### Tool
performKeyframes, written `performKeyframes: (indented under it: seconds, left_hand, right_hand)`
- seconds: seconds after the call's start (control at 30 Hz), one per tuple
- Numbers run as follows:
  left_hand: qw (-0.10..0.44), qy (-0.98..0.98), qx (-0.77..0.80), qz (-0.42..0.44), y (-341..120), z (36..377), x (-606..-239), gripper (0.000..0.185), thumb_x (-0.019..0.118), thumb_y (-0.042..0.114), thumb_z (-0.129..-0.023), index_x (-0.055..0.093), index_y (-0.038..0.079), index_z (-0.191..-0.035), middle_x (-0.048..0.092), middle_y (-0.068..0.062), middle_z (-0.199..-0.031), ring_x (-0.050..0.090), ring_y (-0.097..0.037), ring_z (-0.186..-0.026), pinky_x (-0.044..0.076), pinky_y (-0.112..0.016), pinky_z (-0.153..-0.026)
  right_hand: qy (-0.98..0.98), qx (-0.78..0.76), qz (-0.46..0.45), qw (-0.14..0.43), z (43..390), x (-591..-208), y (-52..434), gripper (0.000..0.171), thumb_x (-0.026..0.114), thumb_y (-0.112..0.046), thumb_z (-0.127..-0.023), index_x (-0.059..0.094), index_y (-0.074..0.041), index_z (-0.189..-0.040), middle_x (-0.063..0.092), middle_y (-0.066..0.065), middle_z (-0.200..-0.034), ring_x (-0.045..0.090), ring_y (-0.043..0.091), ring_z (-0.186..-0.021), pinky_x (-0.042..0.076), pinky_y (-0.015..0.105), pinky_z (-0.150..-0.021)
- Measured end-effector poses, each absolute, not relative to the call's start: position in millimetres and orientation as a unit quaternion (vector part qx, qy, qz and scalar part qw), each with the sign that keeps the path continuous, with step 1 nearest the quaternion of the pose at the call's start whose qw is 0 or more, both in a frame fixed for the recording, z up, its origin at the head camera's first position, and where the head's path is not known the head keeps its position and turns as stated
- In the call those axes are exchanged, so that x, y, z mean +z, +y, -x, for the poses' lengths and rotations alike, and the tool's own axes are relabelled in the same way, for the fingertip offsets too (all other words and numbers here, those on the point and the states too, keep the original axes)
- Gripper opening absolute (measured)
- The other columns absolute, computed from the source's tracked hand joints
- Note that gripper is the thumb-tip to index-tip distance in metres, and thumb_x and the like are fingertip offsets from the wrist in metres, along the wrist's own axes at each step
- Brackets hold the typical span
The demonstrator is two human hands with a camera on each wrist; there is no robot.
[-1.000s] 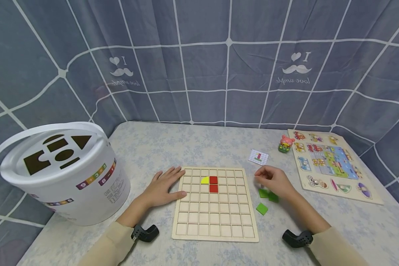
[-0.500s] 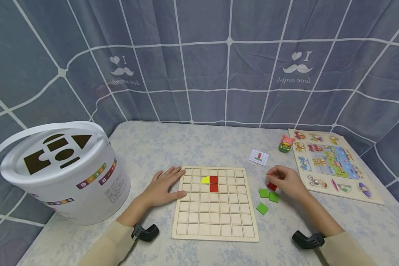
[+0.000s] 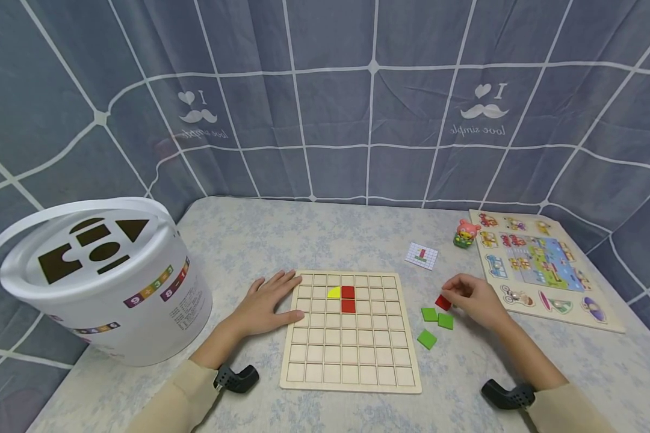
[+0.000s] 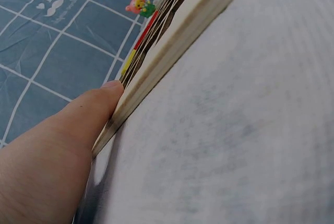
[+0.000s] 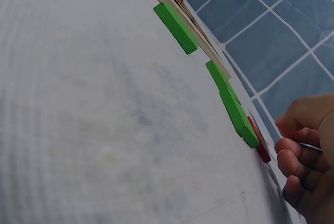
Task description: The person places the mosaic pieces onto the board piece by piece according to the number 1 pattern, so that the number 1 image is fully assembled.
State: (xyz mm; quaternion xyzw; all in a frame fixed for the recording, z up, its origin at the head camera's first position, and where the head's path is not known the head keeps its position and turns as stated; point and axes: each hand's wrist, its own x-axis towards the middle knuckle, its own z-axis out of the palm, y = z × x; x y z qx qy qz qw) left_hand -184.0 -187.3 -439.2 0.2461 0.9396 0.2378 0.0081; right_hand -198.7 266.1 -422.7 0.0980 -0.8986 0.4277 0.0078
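In the head view, our left hand [image 3: 265,307] lies flat, fingers straight, against the left edge of the wooden grid board [image 3: 349,332], which holds one yellow piece [image 3: 333,293] and two red tiles [image 3: 348,299]. Our right hand [image 3: 473,299] sits on the bench [image 3: 325,240] right of the board, its fingers curled onto a red square tile [image 3: 442,302] lying just beyond three green tiles [image 3: 434,325]. The tile looks thin, stiff and light; we judge it best pinched by two opposite edges, since its flat face offers little to grab. Being square, it has no long axis; it lies flat, one corner turned toward the board.

From the left wrist, our thumb [image 4: 78,125] presses the board's edge [image 4: 172,51].

From the right wrist, the curled fingers [image 5: 300,153] touch the red tile [image 5: 259,143] just past the green tiles [image 5: 232,104]; we cannot tell whether it is lifted.
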Motion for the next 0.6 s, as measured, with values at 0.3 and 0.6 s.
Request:
performKeyframes:
  seconds: [0.3,0.6]
  left_hand:
    - [0.009,0.939,0.236,-0.248,-186.8,184.7,-439.6,0.080,0.060,0.057,-0.089,0.035,0.016,-0.153,0.028,-0.008,-0.158,0.019,-0.029,-0.147,0.009,-0.061,-0.112]
    - [0.010,0.940,0.235,-0.246,-187.2,184.2,-438.9,0.080,0.060,0.057,-0.089,0.036,0.015,-0.153,0.028,-0.008,-0.158,0.019,-0.029,-0.147,0.009,-0.061,-0.112]
  right_hand:
    - [-0.915,0.390,-0.106,0.019,196.1,-427.8,269.3,0.013,0.069,-0.013,-0.092,0.067,-0.001,-0.094,0.058,0.003,-0.075,0.049,0.012,-0.064,0.042,0.025,-0.054]
    - [-0.920,0.375,-0.110,0.002,195.3,-427.3,270.5,0.016,0.071,-0.016,-0.090,0.067,-0.002,-0.096,0.057,0.002,-0.076,0.048,0.012,-0.065,0.041,0.025,-0.055]
